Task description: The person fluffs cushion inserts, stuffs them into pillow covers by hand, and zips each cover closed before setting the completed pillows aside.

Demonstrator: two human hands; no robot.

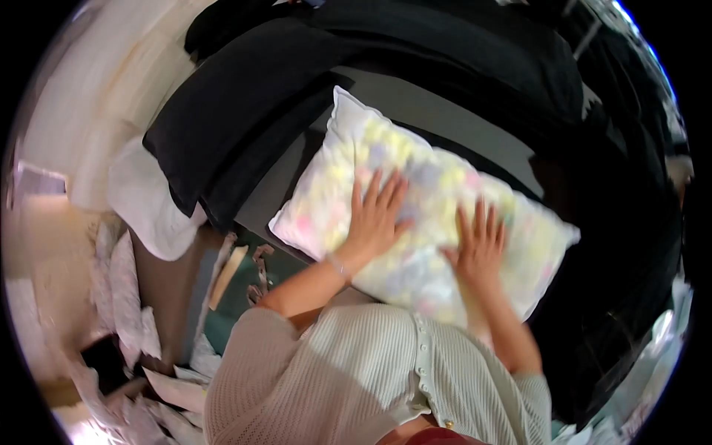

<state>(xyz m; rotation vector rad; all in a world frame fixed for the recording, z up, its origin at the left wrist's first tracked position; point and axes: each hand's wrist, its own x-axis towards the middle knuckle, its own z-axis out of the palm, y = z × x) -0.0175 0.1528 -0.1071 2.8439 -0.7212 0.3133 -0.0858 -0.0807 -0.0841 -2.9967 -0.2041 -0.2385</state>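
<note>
A plump white pillow point(423, 267) lies at a slant before me, with yellow, pink and grey foam pieces showing through its thin cover. My left hand point(376, 215) rests flat on its left half, fingers spread. On the right half, my right hand point(480, 245) also presses palm down with the fingers apart. Neither hand grips the cloth. The pillow's near edge lies close to my body, partly hidden by my forearms.
Black fabric pieces point(245, 96) are heaped behind and left of the pillow, on a grey surface point(467, 133). More black cloth point(615, 297) hangs at the right. White cloth point(156, 204) lies at the left, above scraps point(178, 389) on the floor.
</note>
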